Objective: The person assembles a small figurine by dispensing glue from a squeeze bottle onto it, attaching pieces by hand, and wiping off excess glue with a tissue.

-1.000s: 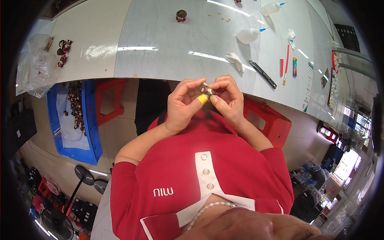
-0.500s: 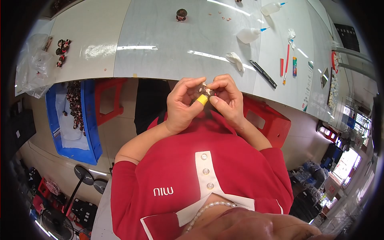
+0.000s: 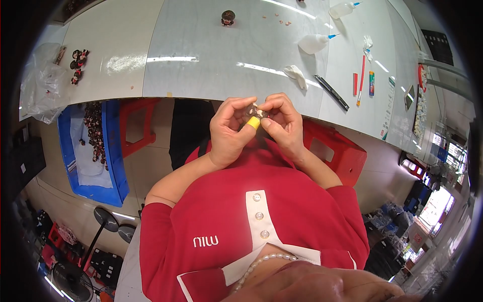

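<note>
Between my two hands, just off the table's front edge, is a small dark figurine with pale parts. My left hand pinches it from the left, with yellow tape round the thumb tip. From the right, my right hand grips the same figurine with thumb and fingertips. The fingers cover much of it. A similar figurine stands on the grey table, near small pink bits. A white crumpled tissue and a black pen lie to the right.
Two bottles with blue tips, a red brush and a coloured tube are on the right. Several figurines and a plastic bag are at left. Below stand a blue crate and red stools.
Both hands have shifted very slightly to the left, still holding the figurine. The objects on the table have not moved noticeably.
</note>
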Available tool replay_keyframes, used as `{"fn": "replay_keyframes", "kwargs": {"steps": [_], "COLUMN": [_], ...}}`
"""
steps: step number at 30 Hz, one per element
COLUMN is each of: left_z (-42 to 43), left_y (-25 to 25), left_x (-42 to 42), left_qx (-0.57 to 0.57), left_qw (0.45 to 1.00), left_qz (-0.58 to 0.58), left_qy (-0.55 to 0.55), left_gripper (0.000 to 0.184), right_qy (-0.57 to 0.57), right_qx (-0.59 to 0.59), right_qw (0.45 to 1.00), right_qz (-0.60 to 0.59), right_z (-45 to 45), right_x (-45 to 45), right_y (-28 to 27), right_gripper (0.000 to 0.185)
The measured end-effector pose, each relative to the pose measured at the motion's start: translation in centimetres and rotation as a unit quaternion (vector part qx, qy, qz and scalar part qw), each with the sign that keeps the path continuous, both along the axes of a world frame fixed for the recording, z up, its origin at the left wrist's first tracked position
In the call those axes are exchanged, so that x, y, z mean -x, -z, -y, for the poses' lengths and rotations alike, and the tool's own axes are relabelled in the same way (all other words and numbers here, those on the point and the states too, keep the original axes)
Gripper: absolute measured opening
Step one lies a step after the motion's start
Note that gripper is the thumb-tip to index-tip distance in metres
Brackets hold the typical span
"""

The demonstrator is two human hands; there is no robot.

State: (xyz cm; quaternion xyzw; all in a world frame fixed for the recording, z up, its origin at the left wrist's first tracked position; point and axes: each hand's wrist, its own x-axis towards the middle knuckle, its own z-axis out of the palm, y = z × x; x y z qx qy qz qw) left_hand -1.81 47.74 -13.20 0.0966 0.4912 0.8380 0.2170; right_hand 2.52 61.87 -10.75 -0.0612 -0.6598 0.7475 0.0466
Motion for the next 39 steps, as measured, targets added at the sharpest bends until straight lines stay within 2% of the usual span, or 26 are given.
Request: {"fn": "replay_keyframes", "kwargs": {"steps": [4, 8, 13, 16, 19, 22, 25, 31, 34, 39], "left_z": [0.0, 0.3, 0.8, 1.0, 1.3, 1.5, 1.3, 1.4, 1.8, 1.6], "left_y": [0.1, -0.3, -1.0, -1.2, -1.5, -1.6, -1.0, -0.2, -0.7, -1.2], "left_x": [0.1, 0.5, 1.3, 2.2, 2.1, 2.3, 2.1, 2.5, 1.7, 0.8], "left_qx": [0.011, 0.011, 0.015, 0.062, 0.04, 0.036, 0.035, 0.096, 0.089, 0.152], "left_qw": [0.999, 0.997, 0.99, 0.979, 0.984, 0.98, 0.982, 0.97, 0.972, 0.959], "left_qz": [-0.029, -0.056, -0.066, -0.128, -0.03, -0.018, -0.006, -0.152, -0.112, -0.185], "left_qy": [0.004, 0.058, 0.121, 0.146, 0.169, 0.196, 0.184, 0.165, 0.188, 0.153], "left_gripper": [0.042, 0.046, 0.047, 0.048, 0.046, 0.046, 0.039, 0.034, 0.039, 0.047], "right_qy": [-0.01, -0.046, -0.069, -0.103, -0.156, -0.167, -0.165, -0.169, -0.148, -0.127], "right_qx": [0.022, 0.076, 0.143, 0.15, 0.115, 0.116, 0.135, 0.159, 0.186, 0.198], "right_qw": [1.0, 0.995, 0.974, 0.957, 0.936, 0.92, 0.913, 0.902, 0.91, 0.92], "right_qz": [0.003, 0.042, 0.161, 0.225, 0.294, 0.335, 0.348, 0.364, 0.34, 0.313], "right_z": [-0.3, -1.7, -2.9, -3.5, -4.5, -4.6, -4.6, -4.3, -3.8, -2.8], "right_x": [-0.1, -0.3, 0.4, 1.2, 1.9, 1.9, 1.7, 1.3, 0.7, -0.3], "right_y": [0.0, -0.2, -2.0, -3.3, -4.1, -4.1, -3.8, -3.4, -2.9, -2.4], "right_gripper": [0.018, 0.012, 0.014, 0.018, 0.022, 0.025, 0.028, 0.032, 0.033, 0.03]}}
